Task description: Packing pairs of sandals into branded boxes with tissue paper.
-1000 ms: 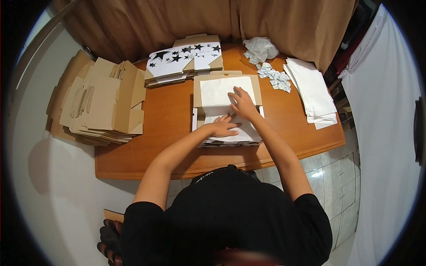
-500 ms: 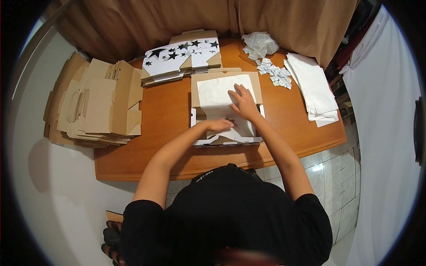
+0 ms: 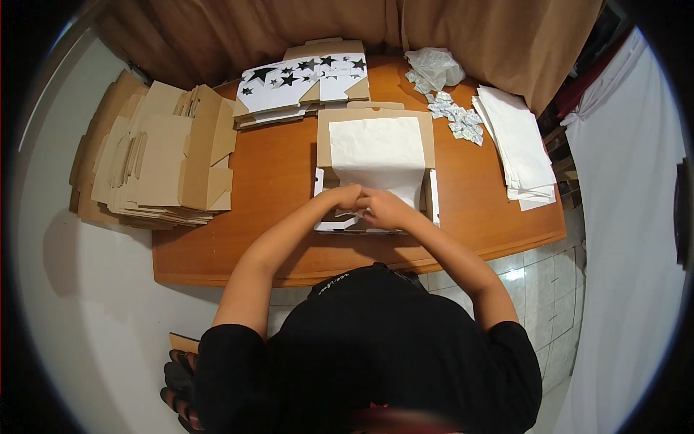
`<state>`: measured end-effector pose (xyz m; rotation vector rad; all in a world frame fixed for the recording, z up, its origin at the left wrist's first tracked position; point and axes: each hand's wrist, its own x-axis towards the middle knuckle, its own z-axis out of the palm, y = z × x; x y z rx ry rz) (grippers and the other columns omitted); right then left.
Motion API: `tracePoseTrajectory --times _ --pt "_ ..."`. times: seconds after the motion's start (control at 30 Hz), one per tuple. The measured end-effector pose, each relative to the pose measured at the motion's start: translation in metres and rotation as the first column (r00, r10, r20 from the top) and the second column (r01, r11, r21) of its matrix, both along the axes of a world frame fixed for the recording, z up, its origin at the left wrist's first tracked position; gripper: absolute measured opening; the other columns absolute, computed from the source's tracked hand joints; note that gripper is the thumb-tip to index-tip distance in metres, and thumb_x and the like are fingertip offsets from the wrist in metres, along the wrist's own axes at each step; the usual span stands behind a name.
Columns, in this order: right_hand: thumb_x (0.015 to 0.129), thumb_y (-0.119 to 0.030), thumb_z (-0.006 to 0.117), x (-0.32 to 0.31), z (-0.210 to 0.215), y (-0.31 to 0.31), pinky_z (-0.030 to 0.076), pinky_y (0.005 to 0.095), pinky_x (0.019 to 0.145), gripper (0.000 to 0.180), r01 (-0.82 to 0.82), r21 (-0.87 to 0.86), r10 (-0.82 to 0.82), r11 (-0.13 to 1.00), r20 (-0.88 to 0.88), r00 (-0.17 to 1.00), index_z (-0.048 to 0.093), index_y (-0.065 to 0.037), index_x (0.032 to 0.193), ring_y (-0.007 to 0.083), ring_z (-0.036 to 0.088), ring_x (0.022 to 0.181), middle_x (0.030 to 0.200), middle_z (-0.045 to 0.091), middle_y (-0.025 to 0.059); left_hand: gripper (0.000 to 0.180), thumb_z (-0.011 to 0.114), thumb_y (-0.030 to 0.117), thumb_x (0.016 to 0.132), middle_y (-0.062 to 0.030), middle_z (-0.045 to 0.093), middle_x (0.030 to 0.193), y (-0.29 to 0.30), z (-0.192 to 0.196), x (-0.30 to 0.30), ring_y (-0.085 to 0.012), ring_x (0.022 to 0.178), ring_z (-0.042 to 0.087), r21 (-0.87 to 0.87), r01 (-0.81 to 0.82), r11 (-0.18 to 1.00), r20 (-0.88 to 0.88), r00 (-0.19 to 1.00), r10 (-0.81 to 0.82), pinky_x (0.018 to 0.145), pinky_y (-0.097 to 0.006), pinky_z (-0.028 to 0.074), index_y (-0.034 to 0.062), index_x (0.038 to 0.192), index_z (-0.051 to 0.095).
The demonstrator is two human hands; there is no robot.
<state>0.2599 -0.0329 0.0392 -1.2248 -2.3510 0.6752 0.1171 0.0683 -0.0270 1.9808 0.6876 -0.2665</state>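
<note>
One sheet (image 3: 377, 145), long axis pointing away, on open box (image 3: 435, 194)

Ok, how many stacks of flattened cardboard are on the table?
2: a brown stack left of the open box, and a star-printed stack farther back, before the curtain. Any behind them would be hidden.

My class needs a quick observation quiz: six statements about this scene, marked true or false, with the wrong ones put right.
1. The box is shut. False: the box is open, its lid raised.
2. White paper drapes over the lid and down into the box. True.
3. The hands are far apart. False: the left hand and right hand are close together.
4. The packets lie left of the paper stack. True.
5. The starry cardboard is right of the bag. False: the starry cardboard is left of the bag.
6. A brown pile is at the left. True.
</note>
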Motion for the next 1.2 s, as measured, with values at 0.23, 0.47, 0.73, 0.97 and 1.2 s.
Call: tracePoseTrajectory --times 0.23,0.47,0.73,0.97,1.2 --pt "0.072 -0.014 0.066 -0.008 0.012 -0.009 0.046 0.0419 0.076 0.016 -0.044 -0.073 0.054 0.996 0.133 0.99 0.063 -0.008 0.086 0.0274 0.05 0.104 0.104 0.05 0.0102 0.028 0.064 0.01 0.071 -0.0119 0.066 0.098 -0.001 -0.014 -0.003 -0.0255 0.085 0.061 0.044 0.025 0.999 0.21 0.977 -0.034 0.072 -0.035 0.047 0.01 0.099 0.066" --pt "0.076 -0.014 0.063 -0.003 0.052 -0.016 0.047 0.0399 0.07 0.011 0.009 -0.195 0.045 0.981 0.266 0.963 0.062 -0.006 0.084 0.0274 0.061 0.076 0.075 0.062 0.0107 0.027 0.065 0.011 0.072 -0.0119 0.052 0.126 -0.007 -0.001 -0.002 -0.0316 0.114 0.049 0.188 0.2 0.961 0.11 0.969 -0.223 0.094 -0.039 0.04 0.0146 0.099 0.067" --pt "0.077 -0.007 0.06 0.039 0.047 0.012 0.044 0.0369 0.078 0.022 0.271 -0.039 -0.274 0.962 -0.124 0.954 0.059 -0.005 0.098 0.0289 0.055 0.089 0.097 0.057 0.0141 0.042 0.066 0.016 0.07 -0.0126 0.027 0.144 -0.011 -0.019 -0.004 -0.0347 0.126 0.036 0.284 0.406 0.869 -0.06 0.912 -0.407 0.101 -0.038 0.035 0.0249 0.11 0.064" --pt "0.072 -0.012 0.065 0.061 0.029 0.034 0.037 0.045 0.093 0.042 0.495 0.284 -0.494 0.821 -0.079 0.866 0.054 -0.011 0.113 0.034 0.042 0.116 0.126 0.044 0.0145 0.049 0.064 0.026 0.076 -0.0084 0.015 0.149 -0.034 0.019 0.003 -0.0336 0.135 0.019 0.475 0.452 0.755 -0.215 0.892 -0.398 0.103 -0.052 0.028 0.034 0.123 0.053" --pt "0.075 -0.021 0.067 0.057 0.008 0.036 0.021 0.0599 0.102 0.056 0.505 0.155 -0.528 0.849 0.217 0.821 0.045 -0.017 0.126 0.035 0.023 0.132 0.141 0.027 0.0147 0.042 0.062 0.037 0.076 -0.0081 0.013 0.149 -0.034 0.018 -0.004 -0.0347 0.136 0.013 0.322 0.443 0.837 -0.324 0.882 -0.342 0.104 -0.056 0.024 0.0325 0.117 0.059"
